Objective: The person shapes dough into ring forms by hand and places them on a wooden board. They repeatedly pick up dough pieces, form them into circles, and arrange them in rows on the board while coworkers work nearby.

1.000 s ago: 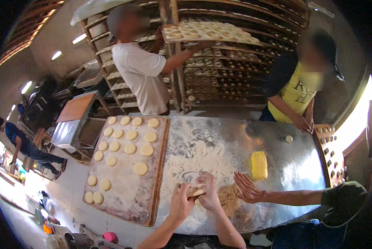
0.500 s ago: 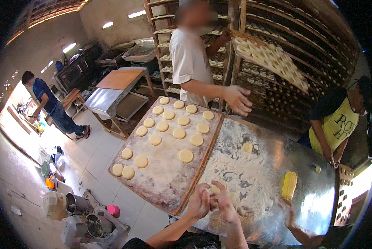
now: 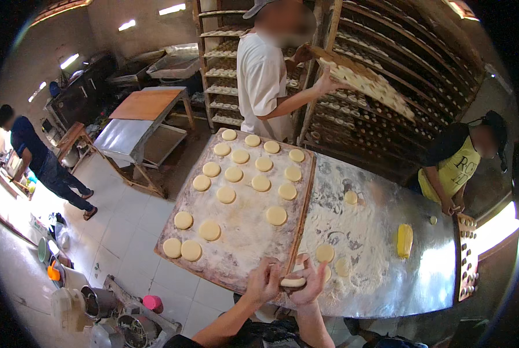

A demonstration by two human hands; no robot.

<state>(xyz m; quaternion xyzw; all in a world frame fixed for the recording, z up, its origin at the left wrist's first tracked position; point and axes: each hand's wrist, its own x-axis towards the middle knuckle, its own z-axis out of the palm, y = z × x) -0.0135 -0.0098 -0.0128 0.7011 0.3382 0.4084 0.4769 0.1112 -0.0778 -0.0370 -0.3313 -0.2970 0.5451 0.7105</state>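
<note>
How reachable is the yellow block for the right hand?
Probably yes, with a stretch: only flat dough rounds lie between the right hand and yellow block, though that hand holds a dough piece.

A pale, flattened dough piece (image 3: 293,282) (seen nearly edge-on) is held between the hands (image 3: 264,281).

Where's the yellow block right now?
In the head view, the yellow block lies on the metal table, well to the right of the person's right hand, with a small pale piece close by on its upper right.
</note>
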